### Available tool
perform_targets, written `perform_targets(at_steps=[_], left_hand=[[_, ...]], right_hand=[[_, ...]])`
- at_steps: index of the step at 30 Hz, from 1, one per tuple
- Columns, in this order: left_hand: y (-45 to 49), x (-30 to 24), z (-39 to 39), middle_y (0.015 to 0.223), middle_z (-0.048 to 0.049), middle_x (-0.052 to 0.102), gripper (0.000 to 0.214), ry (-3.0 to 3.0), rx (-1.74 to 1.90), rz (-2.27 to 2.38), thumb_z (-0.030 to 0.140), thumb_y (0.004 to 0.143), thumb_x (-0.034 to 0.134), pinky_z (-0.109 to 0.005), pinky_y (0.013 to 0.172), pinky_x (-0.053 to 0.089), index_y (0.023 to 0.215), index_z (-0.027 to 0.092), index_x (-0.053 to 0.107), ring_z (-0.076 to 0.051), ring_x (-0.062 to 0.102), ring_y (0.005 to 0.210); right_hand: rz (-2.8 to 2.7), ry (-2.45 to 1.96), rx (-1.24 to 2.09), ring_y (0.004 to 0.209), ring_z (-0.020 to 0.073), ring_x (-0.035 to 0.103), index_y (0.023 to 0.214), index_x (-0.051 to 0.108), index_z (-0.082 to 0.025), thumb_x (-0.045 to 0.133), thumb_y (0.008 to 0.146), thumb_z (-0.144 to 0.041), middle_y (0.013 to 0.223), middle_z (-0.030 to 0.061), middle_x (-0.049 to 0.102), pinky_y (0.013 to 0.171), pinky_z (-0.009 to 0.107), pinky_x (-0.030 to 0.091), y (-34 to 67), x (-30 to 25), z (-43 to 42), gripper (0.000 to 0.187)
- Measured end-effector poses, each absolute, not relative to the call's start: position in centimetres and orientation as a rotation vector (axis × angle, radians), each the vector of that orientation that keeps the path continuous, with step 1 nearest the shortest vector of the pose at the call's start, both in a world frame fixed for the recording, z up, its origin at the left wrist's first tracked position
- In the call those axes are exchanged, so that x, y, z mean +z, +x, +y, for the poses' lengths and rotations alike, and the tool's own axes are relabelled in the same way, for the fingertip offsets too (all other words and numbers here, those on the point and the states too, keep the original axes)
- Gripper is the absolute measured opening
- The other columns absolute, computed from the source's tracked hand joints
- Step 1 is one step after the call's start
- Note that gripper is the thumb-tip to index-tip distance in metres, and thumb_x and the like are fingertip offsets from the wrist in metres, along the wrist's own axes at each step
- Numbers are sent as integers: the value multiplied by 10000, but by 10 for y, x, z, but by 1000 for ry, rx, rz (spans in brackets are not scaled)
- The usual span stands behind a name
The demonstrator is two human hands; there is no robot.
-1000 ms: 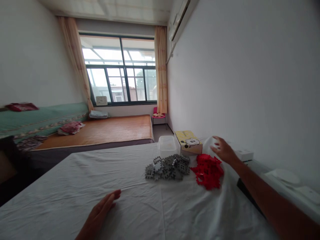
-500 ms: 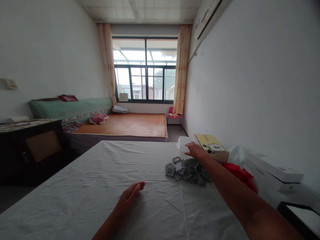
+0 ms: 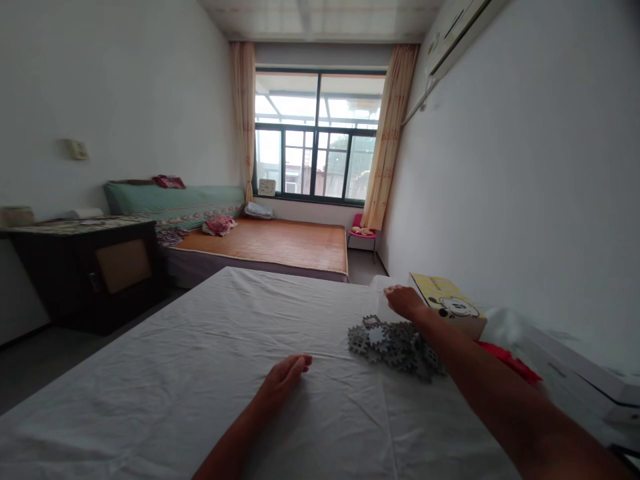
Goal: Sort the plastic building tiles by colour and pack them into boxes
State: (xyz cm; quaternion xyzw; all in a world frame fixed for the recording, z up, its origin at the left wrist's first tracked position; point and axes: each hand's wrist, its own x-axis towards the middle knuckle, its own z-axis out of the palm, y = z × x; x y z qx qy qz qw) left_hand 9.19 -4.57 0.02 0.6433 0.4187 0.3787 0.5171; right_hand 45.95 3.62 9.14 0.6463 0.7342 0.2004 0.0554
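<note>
My right hand [image 3: 404, 301] is stretched far forward, its fingers curled closed at the clear plastic box [image 3: 380, 289]. The hand covers part of this box, and what its fingers hold is hidden. Just nearer to me lies a pile of grey toothed gear pieces [image 3: 393, 343], partly covered by my right forearm. My left hand [image 3: 286, 375] rests on the white cloth [image 3: 210, 373], left of the gears. Its fingers lie loosely together and slightly bent, with nothing visible in them.
A yellow and white cartoon box [image 3: 447, 303] stands right of the plastic box. Behind my right forearm are red cloth [image 3: 510, 360] and a long white box [image 3: 575, 367] along the wall. Past the table stand a bed [image 3: 270, 243] and a dark cabinet [image 3: 85, 280].
My right hand's fingers have gone from spread to curled at the plastic box. The view has swung left. My left hand stays on the cloth, its fingers a little more bent.
</note>
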Motion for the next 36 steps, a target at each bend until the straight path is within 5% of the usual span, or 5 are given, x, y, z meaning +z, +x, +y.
perform_targets(at_steps=[11, 17, 20, 29, 36], left_hand=[[92, 0, -46, 1063, -104, 680, 522, 1498, 940, 986, 602, 786, 503, -329, 758, 499, 1036, 175, 671, -248, 619, 998], [90, -6, -37, 1146, -113, 639, 541, 1427, 1075, 1004, 592, 758, 555, -319, 743, 506, 1103, 182, 626, -249, 606, 1017], [88, -4, -34, 1204, -130, 602, 597, 1383, 1115, 1032, 593, 728, 592, -312, 735, 508, 1155, 175, 581, -258, 589, 1056], [75, -2, -31, 1049, -97, 615, 568, 947, 1419, 1237, 477, 764, 585, -224, 583, 489, 1228, 212, 391, -172, 651, 845], [44, -5, -14, 785, -1, 544, 386, 1025, 1496, 1547, 298, 741, 520, -198, 486, 460, 1115, 206, 485, -125, 572, 628]], right_hand=[[2163, 2162, 1046, 969, 293, 614, 1321, 422, -61, 336, 891, -109, 1185, 268, 580, 762, 392, 464, 432, 142, 47, 440], [2214, 2744, 1046, 805, 240, 651, 1331, 448, -171, 333, 931, -275, 953, 153, 693, 694, 311, 444, 389, 148, 24, 429], [2525, 2878, 509, 787, 225, 658, 1203, 564, -175, 367, 907, -315, 834, 105, 707, 690, 287, 454, 351, 123, 11, 382], [2699, 2386, -2344, 723, 205, 683, 978, 621, -189, 566, 749, -522, 916, 70, 697, 595, 328, 542, 266, 50, -19, 408], [2756, 2210, -1222, 733, 184, 675, 879, 670, -276, 465, 836, -542, 767, -23, 718, 601, 303, 528, 294, 49, -28, 339]])
